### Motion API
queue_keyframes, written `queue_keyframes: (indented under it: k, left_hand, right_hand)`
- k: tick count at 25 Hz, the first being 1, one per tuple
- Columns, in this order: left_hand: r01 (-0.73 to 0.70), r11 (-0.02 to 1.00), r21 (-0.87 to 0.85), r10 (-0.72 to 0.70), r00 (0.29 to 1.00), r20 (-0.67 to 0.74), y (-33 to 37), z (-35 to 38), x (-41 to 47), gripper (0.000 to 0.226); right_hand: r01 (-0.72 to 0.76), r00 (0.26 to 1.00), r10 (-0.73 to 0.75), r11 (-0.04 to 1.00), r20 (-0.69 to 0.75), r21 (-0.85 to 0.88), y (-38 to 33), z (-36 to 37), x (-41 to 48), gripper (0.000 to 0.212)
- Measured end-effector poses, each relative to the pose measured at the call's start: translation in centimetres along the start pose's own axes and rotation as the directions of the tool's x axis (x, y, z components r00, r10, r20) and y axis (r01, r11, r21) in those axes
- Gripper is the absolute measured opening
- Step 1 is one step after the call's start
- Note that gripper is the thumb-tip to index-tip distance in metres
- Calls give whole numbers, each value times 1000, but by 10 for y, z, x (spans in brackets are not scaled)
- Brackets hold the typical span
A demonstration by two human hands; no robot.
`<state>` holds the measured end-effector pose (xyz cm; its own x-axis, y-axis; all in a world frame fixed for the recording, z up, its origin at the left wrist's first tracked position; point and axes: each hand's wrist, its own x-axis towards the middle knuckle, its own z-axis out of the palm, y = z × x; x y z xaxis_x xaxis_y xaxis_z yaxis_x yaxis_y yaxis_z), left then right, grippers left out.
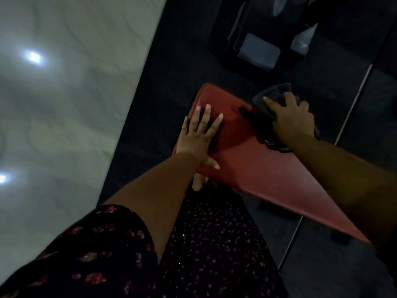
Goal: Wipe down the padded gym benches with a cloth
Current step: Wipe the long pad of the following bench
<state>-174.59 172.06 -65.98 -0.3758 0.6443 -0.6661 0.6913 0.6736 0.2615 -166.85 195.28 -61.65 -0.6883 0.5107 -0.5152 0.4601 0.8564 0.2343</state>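
- Step in hand, as judged: wiping the far end of the red padded bench [257, 168], centre to lower right of frame.
- Dark grey cloth [268, 97] bunched at the pad's right edge, right of centre, partly overhanging the side.
- Right hand [292, 119] on top of the cloth, fingers curled over the bunch and gripping it, index finger lying straighter; pressed down onto the pad.
- Left hand [198, 134] flat on the pad near its left edge, fingers spread, nothing held; probably bracing.
- Next move, as judged: drag the cloth across and along the pad toward the near end; shift the left hand off unwiped areas; keep pressure even at the edges.
- Writing and brands: none legible. Yellowish marks at the cloth's lower edge, too blurred to read.
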Motion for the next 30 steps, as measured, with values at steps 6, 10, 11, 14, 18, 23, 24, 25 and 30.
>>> queue_keyframes:
  k: [6,10,11,14,18,23,24,25,30]
  left_hand:
    - [-8,1000,-8,9,998,67,-1,-1,5,149]
    - [-23,999,-35,26,997,75,-1,-5,3,150]
    - [-27,999,-44,30,996,79,-1,-6,3,151]
    - [-21,999,-41,24,996,87,0,-2,5,151]
    - [-20,1000,-9,20,997,78,-1,-1,7,151]
    - [-109,994,21,111,984,-137,-10,16,0,138]
    - [-154,984,93,170,963,-207,-11,24,-2,131]
    - [-207,965,161,243,936,-255,-11,31,-3,120]
    - [-292,918,268,387,807,-446,-11,36,-1,90]
  right_hand:
    - [-220,974,225,955,-4,201,-80,-16,20,50]
    - [21,994,-15,998,-105,51,-53,-5,-2,58]
    - [-10,994,13,999,-109,30,-32,3,-8,58]
    - [-242,969,244,969,-45,55,19,24,-29,55]
    - [-482,875,481,851,61,210,0,13,-12,43]
    - [-65,992,91,962,-87,266,-46,0,-8,54]
    - [4,992,24,973,-121,230,-34,7,-13,54]
    - [33,989,-4,980,-146,194,-16,16,-18,55]
    - [-67,995,78,984,-62,167,88,53,-34,55]
